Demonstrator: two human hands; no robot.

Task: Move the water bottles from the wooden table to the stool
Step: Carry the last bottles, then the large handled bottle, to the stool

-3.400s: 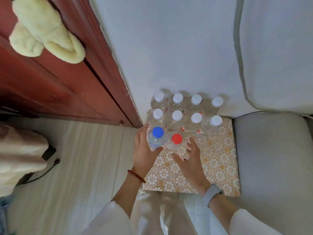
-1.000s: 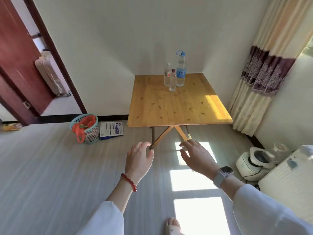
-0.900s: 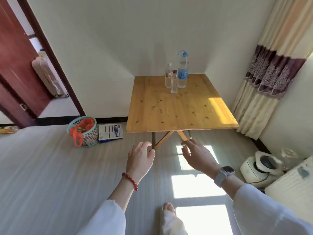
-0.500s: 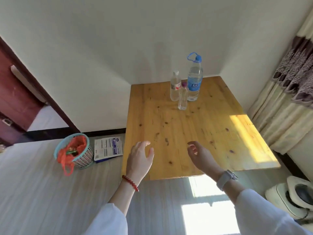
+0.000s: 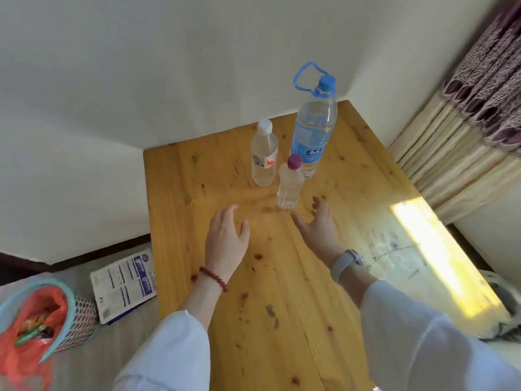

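Observation:
Three water bottles stand together near the far end of the wooden table [image 5: 282, 277]: a small one with a purple cap [image 5: 289, 183] in front, a white-capped one [image 5: 264, 155] behind it to the left, and a tall blue-capped one with a blue carry loop [image 5: 314, 128] at the back right. My left hand [image 5: 225, 238] hovers open over the table, below and left of the bottles. My right hand [image 5: 318, 224] is open too, fingers spread, just right of the purple-capped bottle and not touching it. The stool is out of view.
A teal woven basket with a red bag [image 5: 42, 325] stands on the floor at the left, with a printed paper packet [image 5: 125, 280] beside it by the table's left edge. Curtains [image 5: 473, 114] hang at the right. A white wall runs behind the table.
I left the stool with its standing bottles, turned and walked up to the wooden table. Both empty hands have moved forward over the tabletop, close to the three bottles.

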